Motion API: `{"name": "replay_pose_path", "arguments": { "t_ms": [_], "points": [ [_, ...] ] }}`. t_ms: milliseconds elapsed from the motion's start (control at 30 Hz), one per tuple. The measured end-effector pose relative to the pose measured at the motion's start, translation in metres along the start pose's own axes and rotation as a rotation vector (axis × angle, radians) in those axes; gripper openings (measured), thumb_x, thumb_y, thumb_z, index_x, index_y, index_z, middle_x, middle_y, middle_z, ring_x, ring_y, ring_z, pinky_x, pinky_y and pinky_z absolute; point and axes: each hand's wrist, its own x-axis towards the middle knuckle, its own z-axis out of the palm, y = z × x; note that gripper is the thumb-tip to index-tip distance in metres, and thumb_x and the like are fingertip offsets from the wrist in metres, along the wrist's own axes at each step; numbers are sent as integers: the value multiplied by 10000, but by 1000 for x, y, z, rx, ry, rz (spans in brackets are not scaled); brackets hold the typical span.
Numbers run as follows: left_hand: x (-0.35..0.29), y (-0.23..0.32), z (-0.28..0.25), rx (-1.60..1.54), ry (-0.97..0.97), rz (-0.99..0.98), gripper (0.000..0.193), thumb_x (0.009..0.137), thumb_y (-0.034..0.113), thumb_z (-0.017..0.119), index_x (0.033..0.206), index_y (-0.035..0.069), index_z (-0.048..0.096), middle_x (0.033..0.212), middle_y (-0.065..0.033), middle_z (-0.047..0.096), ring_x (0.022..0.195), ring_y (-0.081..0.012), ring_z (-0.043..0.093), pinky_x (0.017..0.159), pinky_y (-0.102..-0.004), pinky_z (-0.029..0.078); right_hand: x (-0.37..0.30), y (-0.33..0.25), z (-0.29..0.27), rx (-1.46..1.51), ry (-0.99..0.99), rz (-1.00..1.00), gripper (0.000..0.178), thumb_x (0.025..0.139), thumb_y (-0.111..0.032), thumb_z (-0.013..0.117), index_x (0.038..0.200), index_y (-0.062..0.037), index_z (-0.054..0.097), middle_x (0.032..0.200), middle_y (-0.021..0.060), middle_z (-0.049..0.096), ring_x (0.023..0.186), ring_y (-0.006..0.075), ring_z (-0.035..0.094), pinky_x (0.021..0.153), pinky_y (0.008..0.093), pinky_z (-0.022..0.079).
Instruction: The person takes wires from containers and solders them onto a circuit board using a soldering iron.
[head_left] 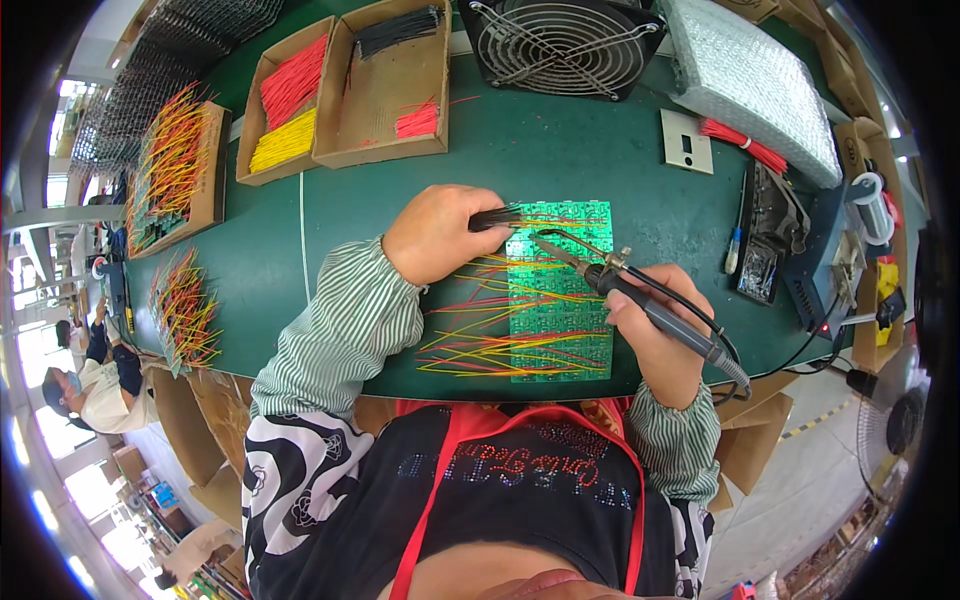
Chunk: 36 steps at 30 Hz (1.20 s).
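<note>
A green circuit board panel (560,330) lies on the table before me, with red and yellow wires (465,350) running out over its left edge. My left hand (440,232) is closed around a bundle of black wires (492,217), whose ends reach the panel's upper left corner. In my right hand (660,325) is a grey soldering iron (655,312), gripped like a pen. The iron's tip and a thin curved tube fixed to it point at the board's upper left, close to the black wire ends. Whether the tip touches the board I cannot tell.
Cardboard boxes (318,90) of red, yellow and black wires stand at the back left. Wired boards (185,310) lie farther left. Behind the panel is a black fan (565,45). A solder spool (872,208), blue soldering station (825,265) and screwdriver (734,250) are at the right.
</note>
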Motion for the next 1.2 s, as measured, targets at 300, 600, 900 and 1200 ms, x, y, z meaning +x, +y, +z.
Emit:
{"name": "replay_pose_path", "arguments": {
  "t_ms": [300,600,900,1200],
  "points": [
    [4,-1,-2,-12,-39,-1,236,771,244,626,833,17,638,729,-162,607,680,-337,576,613,-419,443,7,1,4,-48,-36,14,174,750,-36,675,880,26,577,724,74,634,646,107,605,606,221,481],
    [6,-1,-4,-14,-55,-2,233,762,239,633,814,12,639,712,-167,604,664,-338,577,604,-414,445,10,5,5,-9,-16,31,172,726,-60,706,850,9,609,688,21,617,617,40,549,565,193,452],
    [6,-1,-3,-6,-66,-5,228,766,223,648,818,2,632,712,-157,600,643,-310,575,593,-375,448,3,1,-8,17,50,8,176,727,-46,708,866,9,615,706,25,620,628,50,548,567,190,444],
    [-6,12,-29,323,474,-25,170,821,160,625,915,19,638,811,-144,640,720,-280,624,649,-325,482,-4,2,-17,21,55,40,170,747,-62,696,872,17,611,731,23,626,644,48,546,583,188,441]
  ]
}}
